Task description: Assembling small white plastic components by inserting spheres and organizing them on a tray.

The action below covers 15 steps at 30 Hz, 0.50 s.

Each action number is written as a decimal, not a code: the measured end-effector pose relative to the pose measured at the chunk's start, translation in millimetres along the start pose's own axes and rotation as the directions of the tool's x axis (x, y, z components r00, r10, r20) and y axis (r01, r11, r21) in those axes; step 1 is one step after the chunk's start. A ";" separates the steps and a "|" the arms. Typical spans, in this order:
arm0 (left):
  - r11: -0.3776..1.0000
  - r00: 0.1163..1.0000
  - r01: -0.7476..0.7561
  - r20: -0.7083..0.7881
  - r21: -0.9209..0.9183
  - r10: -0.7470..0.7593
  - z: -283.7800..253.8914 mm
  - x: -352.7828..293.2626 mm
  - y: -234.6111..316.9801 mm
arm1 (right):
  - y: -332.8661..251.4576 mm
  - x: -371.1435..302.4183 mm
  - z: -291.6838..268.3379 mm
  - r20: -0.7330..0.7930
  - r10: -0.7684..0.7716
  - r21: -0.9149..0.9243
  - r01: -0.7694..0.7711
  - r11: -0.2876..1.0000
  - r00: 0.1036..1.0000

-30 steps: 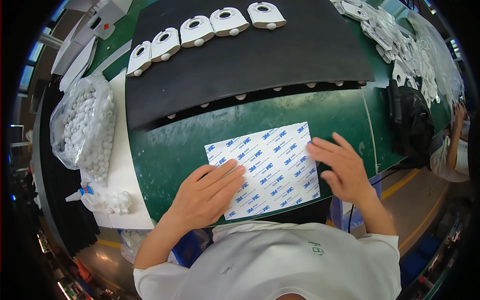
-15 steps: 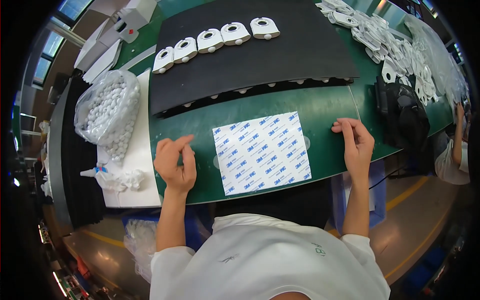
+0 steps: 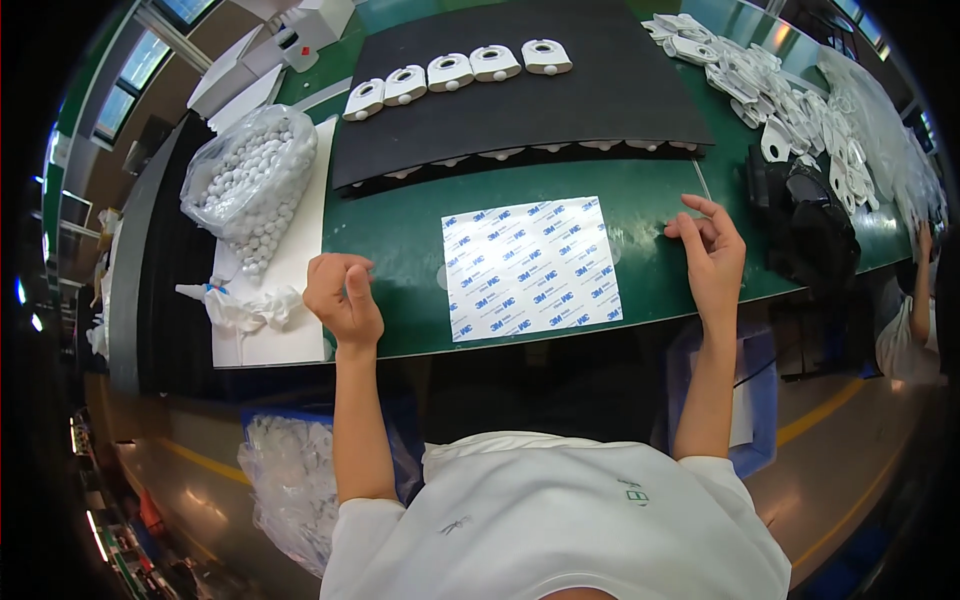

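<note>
A white sheet with a repeated blue print [image 3: 532, 270] lies flat on the green table in front of me. To its left, just above the table's near edge, is my left hand [image 3: 343, 300], its fingers curled inward and nothing visible in it. My right hand [image 3: 712, 248] hovers to the right of the sheet, loosely bent with fingers apart and holding nothing. Neither hand touches the sheet. Beyond it, a black foam board [image 3: 520, 115] carries a row of several white rounded plastic parts with holes [image 3: 450, 72], each with a small white knob.
On the left, a clear bag of white balls [image 3: 250, 175] stands above crumpled tissue [image 3: 250, 308] on a white board. White plastic parts [image 3: 770, 100] are heaped at the far right, near a black bag [image 3: 808, 220]. A blue bin [image 3: 755, 400] stands below the table's right side.
My left hand has curled its fingers, drawing in the index finger that stuck out. My right hand has barely moved. The whole view has shifted slightly; the sheet stays on the table.
</note>
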<state>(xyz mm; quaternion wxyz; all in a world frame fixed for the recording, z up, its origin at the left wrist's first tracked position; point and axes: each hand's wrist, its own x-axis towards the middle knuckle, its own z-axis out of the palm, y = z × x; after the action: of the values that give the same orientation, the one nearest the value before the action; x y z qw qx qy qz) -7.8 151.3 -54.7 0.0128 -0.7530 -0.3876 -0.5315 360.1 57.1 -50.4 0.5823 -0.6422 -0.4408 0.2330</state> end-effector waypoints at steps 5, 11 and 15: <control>0.999 0.999 0.032 -0.034 -0.040 -0.033 1.2 3.0 8.6 | 2.0 -1.4 -2.6 0.009 0.013 -0.003 -0.013 1.000 1.000; 0.997 0.995 -0.067 -0.075 -0.039 0.064 -6.2 3.8 14.5 | -0.1 -3.5 -2.0 0.004 0.024 0.013 -0.024 1.000 1.000; 0.995 0.987 0.075 -0.136 -0.065 -0.083 -10.6 -5.4 23.4 | -0.5 -4.0 -1.0 0.014 0.021 -0.027 -0.021 0.999 1.000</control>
<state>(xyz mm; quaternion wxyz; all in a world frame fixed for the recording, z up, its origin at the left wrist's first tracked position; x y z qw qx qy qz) -2.9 127.3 -45.3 -0.0039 -0.6986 -0.3993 -0.5938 358.7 53.2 -50.6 0.5680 -0.6528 -0.4411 0.2379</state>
